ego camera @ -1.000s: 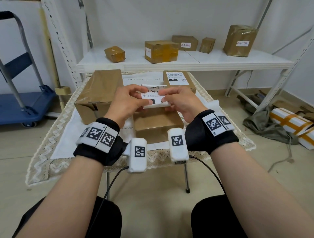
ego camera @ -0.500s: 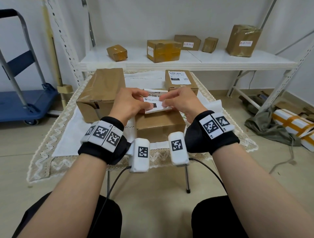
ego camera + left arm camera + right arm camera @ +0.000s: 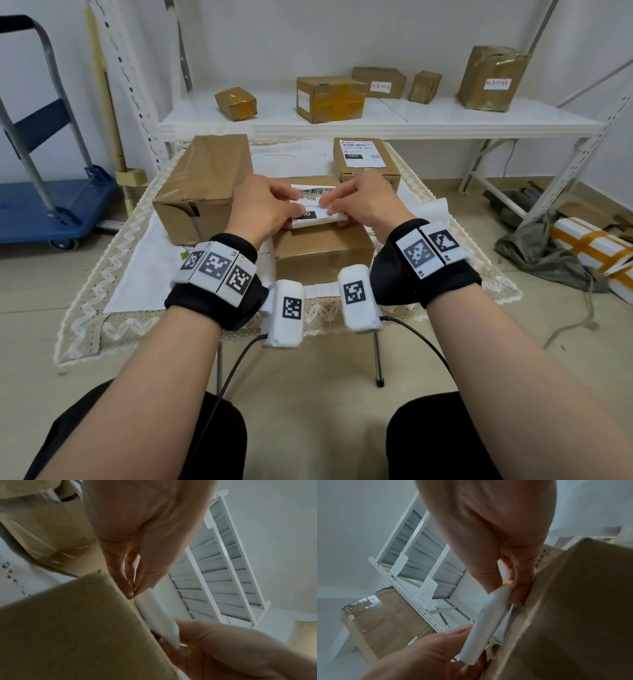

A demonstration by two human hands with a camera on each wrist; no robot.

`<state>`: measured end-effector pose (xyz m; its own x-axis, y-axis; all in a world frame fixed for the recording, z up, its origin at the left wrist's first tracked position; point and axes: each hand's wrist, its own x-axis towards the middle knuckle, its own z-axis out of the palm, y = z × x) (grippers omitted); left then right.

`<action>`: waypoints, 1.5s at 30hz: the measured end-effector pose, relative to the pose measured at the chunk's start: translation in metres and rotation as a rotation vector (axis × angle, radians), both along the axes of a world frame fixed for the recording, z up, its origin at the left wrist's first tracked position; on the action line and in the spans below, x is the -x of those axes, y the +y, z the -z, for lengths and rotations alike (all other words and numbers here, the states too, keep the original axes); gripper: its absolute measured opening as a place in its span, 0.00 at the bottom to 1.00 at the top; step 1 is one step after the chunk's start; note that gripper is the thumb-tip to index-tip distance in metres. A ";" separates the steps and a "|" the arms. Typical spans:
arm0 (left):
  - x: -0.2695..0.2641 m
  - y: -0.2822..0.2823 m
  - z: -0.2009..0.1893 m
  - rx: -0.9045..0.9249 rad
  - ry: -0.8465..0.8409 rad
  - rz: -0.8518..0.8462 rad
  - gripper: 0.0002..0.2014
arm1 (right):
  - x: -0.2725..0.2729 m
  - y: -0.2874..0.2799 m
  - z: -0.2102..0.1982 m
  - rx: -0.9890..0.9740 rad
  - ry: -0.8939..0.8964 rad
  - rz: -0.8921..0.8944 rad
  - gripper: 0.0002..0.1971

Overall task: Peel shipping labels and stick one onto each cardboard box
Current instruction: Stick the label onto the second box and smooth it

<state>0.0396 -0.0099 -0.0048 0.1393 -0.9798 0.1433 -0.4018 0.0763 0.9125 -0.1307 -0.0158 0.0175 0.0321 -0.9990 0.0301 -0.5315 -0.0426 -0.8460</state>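
Observation:
Both hands hold a white shipping label (image 3: 313, 205) just above the top of the near cardboard box (image 3: 322, 253) in the middle of the table. My left hand (image 3: 291, 205) pinches the label's left edge, and my right hand (image 3: 329, 205) pinches its right part. In the left wrist view, the left hand (image 3: 134, 593) grips the curved label (image 3: 157, 616) beside the box (image 3: 77, 628). Seen from the right wrist, the right hand (image 3: 511, 588) pinches the label (image 3: 486, 622) against the box edge (image 3: 573, 615). A large unlabelled box (image 3: 205, 185) stands at the left. A labelled box (image 3: 366, 161) sits behind.
A lace cloth covers the small table (image 3: 102, 308). White backing paper (image 3: 431, 209) lies at the right of the table. The white shelf (image 3: 376, 120) behind carries several boxes. A blue cart (image 3: 51, 205) stands at the left, and packages and cloth (image 3: 548, 250) lie on the floor at the right.
Both hands have brought the label slightly down and toward me over the near box. The right fingers have slid further left along the label.

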 end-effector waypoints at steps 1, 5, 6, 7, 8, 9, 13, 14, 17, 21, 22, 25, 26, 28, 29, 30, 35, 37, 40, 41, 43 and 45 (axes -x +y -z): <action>0.000 0.000 0.000 0.002 -0.021 -0.007 0.12 | 0.000 0.000 -0.001 0.003 0.009 0.001 0.08; 0.002 -0.002 0.000 -0.006 -0.054 -0.035 0.12 | -0.001 0.001 -0.002 0.015 0.039 0.003 0.08; 0.002 -0.002 0.000 -0.007 -0.058 -0.038 0.13 | -0.001 0.001 -0.002 0.016 0.044 0.003 0.07; 0.002 -0.002 0.000 -0.009 -0.064 -0.040 0.13 | -0.002 0.000 -0.002 0.017 0.051 0.004 0.07; 0.003 -0.002 0.001 -0.010 -0.071 -0.042 0.13 | -0.003 0.000 -0.002 0.018 0.061 0.006 0.06; 0.003 -0.002 0.001 -0.010 -0.078 -0.043 0.13 | -0.003 0.000 -0.002 0.019 0.068 0.008 0.06; 0.004 -0.002 0.000 -0.012 -0.086 -0.048 0.13 | -0.004 0.002 -0.004 0.023 0.078 0.009 0.06; 0.004 -0.002 0.000 -0.017 -0.089 -0.049 0.13 | -0.005 0.002 -0.004 0.025 0.081 0.008 0.06; 0.004 -0.002 -0.001 -0.029 -0.103 -0.055 0.13 | -0.006 0.004 -0.005 0.021 0.094 0.006 0.06; 0.006 -0.001 -0.002 -0.025 -0.154 -0.079 0.13 | -0.009 0.003 -0.006 0.019 0.113 -0.003 0.06; 0.006 -0.001 -0.002 -0.027 -0.161 -0.084 0.12 | -0.010 0.003 -0.006 0.022 0.122 -0.006 0.06; 0.006 -0.001 -0.003 -0.038 -0.173 -0.088 0.12 | -0.011 0.003 -0.006 0.025 0.155 -0.023 0.07; 0.006 -0.001 -0.004 -0.039 -0.176 -0.086 0.12 | -0.011 0.003 -0.006 0.029 0.162 -0.029 0.08; 0.006 0.000 -0.004 -0.032 -0.186 -0.083 0.12 | -0.011 0.002 -0.005 0.055 0.198 -0.041 0.08; 0.006 0.001 -0.004 -0.030 -0.191 -0.085 0.11 | -0.010 0.002 -0.005 0.065 0.220 -0.048 0.08; 0.006 0.002 -0.005 -0.032 -0.196 -0.085 0.11 | -0.009 0.003 -0.005 0.067 0.232 -0.052 0.08; 0.005 0.004 -0.007 -0.051 -0.210 -0.065 0.12 | -0.003 0.003 -0.003 0.044 0.220 -0.069 0.07; 0.004 0.005 -0.008 -0.062 -0.216 -0.046 0.13 | 0.001 0.005 -0.004 0.016 0.207 -0.076 0.10; 0.002 0.008 -0.010 -0.048 -0.261 -0.004 0.17 | 0.008 0.012 -0.007 -0.023 0.164 -0.097 0.22; 0.002 0.009 -0.011 -0.042 -0.282 0.016 0.18 | 0.010 0.016 -0.007 -0.031 0.160 -0.116 0.21; 0.002 0.011 -0.014 -0.043 -0.317 0.054 0.20 | 0.012 0.020 -0.009 -0.036 0.167 -0.157 0.13; 0.002 0.013 -0.017 -0.045 -0.336 0.103 0.20 | 0.013 0.021 -0.010 -0.025 0.177 -0.166 0.08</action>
<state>0.0373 0.0030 0.0124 -0.0082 -0.9926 0.1210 -0.6726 0.0950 0.7339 -0.1433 0.0051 0.0272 0.1986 -0.9800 -0.0149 -0.6589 -0.1222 -0.7422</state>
